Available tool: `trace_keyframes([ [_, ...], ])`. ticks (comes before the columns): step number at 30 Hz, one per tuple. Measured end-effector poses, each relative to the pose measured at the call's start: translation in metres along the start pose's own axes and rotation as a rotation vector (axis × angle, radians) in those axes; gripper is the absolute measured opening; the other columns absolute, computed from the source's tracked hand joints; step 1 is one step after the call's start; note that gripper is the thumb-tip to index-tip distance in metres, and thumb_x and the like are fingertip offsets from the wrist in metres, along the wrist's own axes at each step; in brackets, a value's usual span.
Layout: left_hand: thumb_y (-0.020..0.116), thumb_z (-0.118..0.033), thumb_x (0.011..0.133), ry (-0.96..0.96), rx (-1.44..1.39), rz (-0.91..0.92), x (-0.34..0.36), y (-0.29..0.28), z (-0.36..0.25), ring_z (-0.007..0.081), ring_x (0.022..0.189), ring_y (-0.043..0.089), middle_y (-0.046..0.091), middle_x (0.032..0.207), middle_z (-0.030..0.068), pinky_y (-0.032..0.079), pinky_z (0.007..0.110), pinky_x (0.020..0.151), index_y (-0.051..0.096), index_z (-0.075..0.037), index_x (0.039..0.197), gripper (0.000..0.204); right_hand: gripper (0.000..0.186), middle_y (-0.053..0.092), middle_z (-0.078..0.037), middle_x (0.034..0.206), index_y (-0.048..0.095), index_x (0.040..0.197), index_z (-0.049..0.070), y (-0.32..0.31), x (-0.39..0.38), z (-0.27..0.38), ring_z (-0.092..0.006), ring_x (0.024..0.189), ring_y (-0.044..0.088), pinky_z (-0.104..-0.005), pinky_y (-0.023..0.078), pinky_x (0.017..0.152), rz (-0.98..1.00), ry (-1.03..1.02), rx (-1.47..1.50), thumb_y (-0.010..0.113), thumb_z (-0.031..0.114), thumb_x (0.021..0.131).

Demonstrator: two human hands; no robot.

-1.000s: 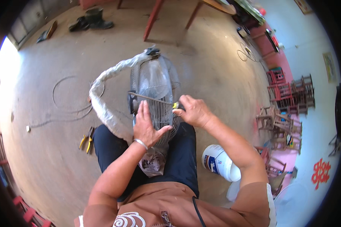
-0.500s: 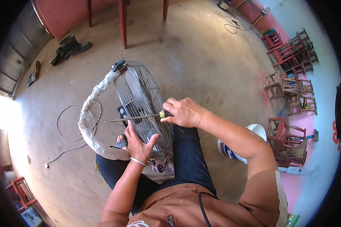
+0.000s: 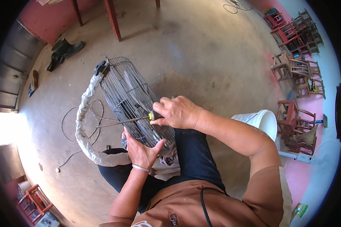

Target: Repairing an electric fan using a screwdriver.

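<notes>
My right hand (image 3: 174,113) grips the yellow-and-black handle (image 3: 152,116) of a long screwdriver, whose shaft (image 3: 121,123) points left across a grey wire fan cage (image 3: 129,87). My left hand (image 3: 142,149) grips the lower left side of the cage, thumb spread toward the right. A stand wrapped in crumpled white plastic (image 3: 88,147) curves round the cage's left, up to a black knob (image 3: 100,68). The cage is tilted over my dark-trousered legs (image 3: 193,159), with rumpled cloth beneath it.
A cable (image 3: 70,107) loops on the concrete floor (image 3: 197,56). Boots (image 3: 66,49) stand upper left near a metal door. Red table legs (image 3: 113,22) are at the top. A white bucket (image 3: 267,125) lies right, beside stacked wooden stools (image 3: 290,66).
The fan cage has leaned further left. My right hand, with the screwdriver, has shifted left with it. My left hand stays at the cage's lower side, now lower in view.
</notes>
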State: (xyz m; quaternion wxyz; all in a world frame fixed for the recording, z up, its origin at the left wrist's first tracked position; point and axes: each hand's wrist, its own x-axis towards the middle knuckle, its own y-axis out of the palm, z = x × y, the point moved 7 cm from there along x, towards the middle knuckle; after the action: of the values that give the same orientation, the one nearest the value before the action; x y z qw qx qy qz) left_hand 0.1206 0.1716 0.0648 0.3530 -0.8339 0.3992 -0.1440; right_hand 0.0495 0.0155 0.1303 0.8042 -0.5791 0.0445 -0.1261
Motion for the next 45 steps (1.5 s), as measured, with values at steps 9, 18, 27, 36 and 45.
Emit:
trace_keyframes([
  [9,0.086,-0.041,0.055,0.064,0.041,-0.071,0.002,0.003,0.000,0.0391,0.118,0.049,0.046,0.127,0.0269,0.041,0.041,0.101,0.017,0.009,0.141,0.122,0.042,0.057,-0.009,0.073,0.052,0.084,0.008,-0.004,0.000,-0.003,-0.0262,0.063,0.064,-0.0349,0.054,0.052,-0.060,-0.064,-0.078,0.064,0.048,0.083],
  [18,0.087,-0.042,0.053,-0.013,-0.084,-0.036,0.002,0.000,0.005,0.0397,0.121,0.045,0.043,0.129,0.0270,0.040,0.042,0.102,0.017,0.006,0.142,0.123,0.039,0.056,-0.007,0.069,0.051,0.079,0.009,-0.028,0.018,0.004,-0.0251,0.064,0.064,-0.0356,0.052,0.055,0.005,-0.224,-0.156,0.066,0.044,0.083],
  [27,0.086,-0.048,0.054,0.008,-0.004,-0.037,-0.010,-0.007,0.012,0.0424,0.121,0.041,0.043,0.128,0.0293,0.034,0.045,0.106,0.016,0.009,0.142,0.126,0.034,0.057,-0.018,0.067,0.053,0.098,0.004,-0.203,0.077,0.014,-0.0396,0.066,0.058,-0.0425,0.048,0.060,-0.179,-0.010,-0.145,0.054,0.039,0.095],
  [36,0.081,-0.060,0.056,0.024,0.035,-0.072,-0.001,-0.005,0.006,0.0421,0.120,0.046,0.046,0.129,0.0322,0.033,0.044,0.105,0.015,0.011,0.143,0.130,0.048,0.056,-0.003,0.060,0.053,0.084,0.002,0.011,-0.161,0.060,-0.0091,0.047,0.053,-0.0247,0.043,0.047,0.199,0.858,0.949,0.043,0.046,0.100],
  [45,0.081,-0.058,0.059,-0.009,0.050,-0.029,-0.009,-0.010,0.003,0.0401,0.121,0.047,0.043,0.134,0.0289,0.041,0.042,0.101,0.017,0.010,0.142,0.126,0.051,0.051,-0.003,0.062,0.050,0.088,0.006,0.053,-0.152,0.092,-0.0101,0.046,0.049,-0.0234,0.041,0.043,0.131,0.901,1.400,0.038,0.054,0.099],
])
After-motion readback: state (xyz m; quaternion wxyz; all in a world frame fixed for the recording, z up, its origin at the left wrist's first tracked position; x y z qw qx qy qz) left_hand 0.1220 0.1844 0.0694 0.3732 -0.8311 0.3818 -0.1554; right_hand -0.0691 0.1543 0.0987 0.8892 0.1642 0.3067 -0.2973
